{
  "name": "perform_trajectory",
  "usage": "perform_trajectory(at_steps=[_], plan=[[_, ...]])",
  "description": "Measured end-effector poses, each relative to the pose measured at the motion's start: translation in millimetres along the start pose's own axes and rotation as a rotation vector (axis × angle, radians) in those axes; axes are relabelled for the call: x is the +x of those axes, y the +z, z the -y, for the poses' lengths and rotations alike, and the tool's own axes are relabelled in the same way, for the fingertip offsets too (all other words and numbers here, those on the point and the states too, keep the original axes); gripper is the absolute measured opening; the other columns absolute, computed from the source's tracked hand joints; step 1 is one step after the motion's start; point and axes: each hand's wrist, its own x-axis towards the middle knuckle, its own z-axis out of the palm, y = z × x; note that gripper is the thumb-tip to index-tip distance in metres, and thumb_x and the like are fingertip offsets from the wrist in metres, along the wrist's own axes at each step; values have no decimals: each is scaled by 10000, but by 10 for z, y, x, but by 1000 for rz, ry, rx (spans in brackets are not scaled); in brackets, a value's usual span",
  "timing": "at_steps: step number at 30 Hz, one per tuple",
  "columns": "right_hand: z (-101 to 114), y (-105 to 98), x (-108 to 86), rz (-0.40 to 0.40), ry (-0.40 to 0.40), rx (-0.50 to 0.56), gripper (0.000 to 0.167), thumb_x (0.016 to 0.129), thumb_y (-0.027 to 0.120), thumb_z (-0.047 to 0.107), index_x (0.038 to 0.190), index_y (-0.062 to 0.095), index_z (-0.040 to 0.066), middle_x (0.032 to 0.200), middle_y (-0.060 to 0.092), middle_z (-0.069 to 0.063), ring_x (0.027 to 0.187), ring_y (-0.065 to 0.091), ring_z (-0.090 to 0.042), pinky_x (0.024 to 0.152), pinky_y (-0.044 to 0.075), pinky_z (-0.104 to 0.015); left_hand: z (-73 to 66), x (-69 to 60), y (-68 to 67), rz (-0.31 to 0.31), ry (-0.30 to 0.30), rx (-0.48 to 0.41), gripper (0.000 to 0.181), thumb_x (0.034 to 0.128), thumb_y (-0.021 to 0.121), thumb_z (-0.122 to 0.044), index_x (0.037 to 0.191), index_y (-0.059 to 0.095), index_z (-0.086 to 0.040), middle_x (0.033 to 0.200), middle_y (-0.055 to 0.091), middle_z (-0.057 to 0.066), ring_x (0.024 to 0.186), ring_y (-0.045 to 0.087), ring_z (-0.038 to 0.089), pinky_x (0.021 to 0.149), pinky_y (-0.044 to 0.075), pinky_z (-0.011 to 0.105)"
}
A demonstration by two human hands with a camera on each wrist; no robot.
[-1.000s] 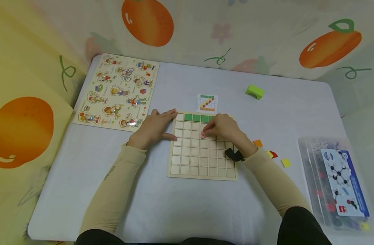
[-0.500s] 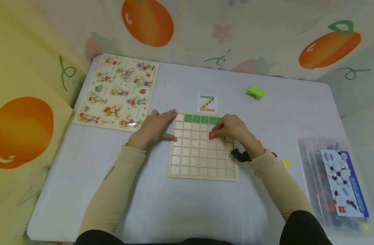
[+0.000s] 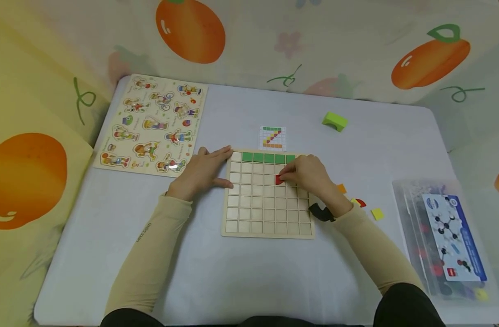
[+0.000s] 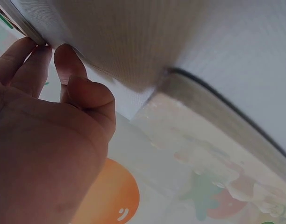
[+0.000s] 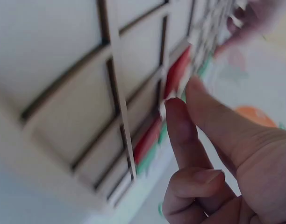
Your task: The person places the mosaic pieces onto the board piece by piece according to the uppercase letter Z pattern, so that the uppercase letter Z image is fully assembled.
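A wooden grid board (image 3: 268, 236) lies mid-table, with green squares (image 3: 268, 158) along its top row. My left hand (image 3: 200, 175) rests at its left edge, index finger and thumb spread apart; in the left wrist view the fingertips of this hand (image 4: 49, 130) touch a thin edge. My right hand (image 3: 311, 179) is over the board's upper right, thumb and index finger pinching at a red piece (image 3: 279, 180) in a third-row cell. In the right wrist view this red piece (image 5: 178, 70) meets the fingertips, and another red piece (image 5: 147, 140) lies in a cell nearby.
A small pattern card (image 3: 272, 138) lies behind the board. A picture puzzle (image 3: 151, 125) is at the left, a green block (image 3: 335, 121) at the back. Orange (image 3: 341, 188), red (image 3: 361, 203) and yellow (image 3: 377, 213) pieces lie right, before a clear box (image 3: 413, 236).
My right hand has moved slightly right across the board with the red piece, which now lies in a cell one column over. My left hand has stayed at the board's edge.
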Motion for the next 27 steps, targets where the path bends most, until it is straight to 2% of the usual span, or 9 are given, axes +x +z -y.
perform_trajectory(at_steps=[3, 6, 10, 13, 18, 20, 23, 27], plan=[[-147, -78, -121, -34, 11, 9, 182, 898, 800, 250, 1010, 848, 115, 1061, 815, -118, 805, 568, -201, 683, 366, -274, 8, -2, 8, -1, -4, -15, 1021, 775, 842, -481, 1610, 371, -132, 1712, 320, 14, 1036, 463, 313, 872, 435, 436], [-322, -185, -273, -49, 60, -50, 191, 894, 802, 246, 1010, 845, 101, 1099, 800, -159, 830, 578, -233, 705, 391, -290, 13, -5, 10, 1, -9, -25, 1025, 773, 848, -472, 1612, 367, -133, 1714, 315, 14, 1040, 460, 314, 871, 434, 434], [-542, -281, -473, -6, 141, -82, 207, 914, 785, 246, 1039, 836, 90, 1152, 770, -225, 766, 555, -225, 640, 387, -272, 14, -2, 10, 8, -3, -25, 1025, 776, 846, -469, 1614, 362, -128, 1715, 309, 17, 1049, 467, 321, 880, 440, 438], [-662, -329, -603, 26, 192, -57, 223, 929, 768, 258, 1062, 831, 90, 1176, 751, -259, 676, 481, -174, 572, 338, -252, 19, 6, 10, 8, -2, -19, 1021, 782, 841, -471, 1614, 360, -125, 1715, 308, 18, 1055, 471, 322, 888, 443, 442], [-815, -405, -806, 34, 236, -49, 305, 919, 773, 299, 1113, 811, 67, 1204, 734, -282, 607, 561, -178, 541, 393, -270, 20, 4, 2, 9, -9, -7, 1026, 781, 835, -496, 1615, 360, -133, 1714, 312, 14, 1038, 469, 323, 874, 438, 442], [-881, -431, -887, 47, 266, -62, 353, 907, 782, 316, 1139, 797, 50, 1175, 746, -274, 639, 595, -224, 547, 408, -282, 16, 3, 2, 10, -5, -7, 1027, 781, 834, -499, 1615, 360, -132, 1713, 313, 18, 1034, 468, 324, 870, 436, 443], [-979, -459, -982, 83, 309, -102, 408, 872, 809, 348, 1155, 789, 54, 1117, 771, -229, 774, 640, -290, 570, 427, -286, 16, 4, 7, 8, 3, -7, 1024, 782, 833, -497, 1613, 364, -128, 1713, 314, 22, 1031, 468, 324, 870, 439, 445], [-1085, -444, -1034, 104, 303, -129, 434, 831, 847, 348, 1140, 784, 51, 1080, 782, -185, 867, 665, -316, 605, 466, -292, 11, 5, 17, 8, 4, -11, 1021, 780, 833, -494, 1613, 367, -132, 1714, 314, 12, 1035, 467, 318, 879, 444, 444]])
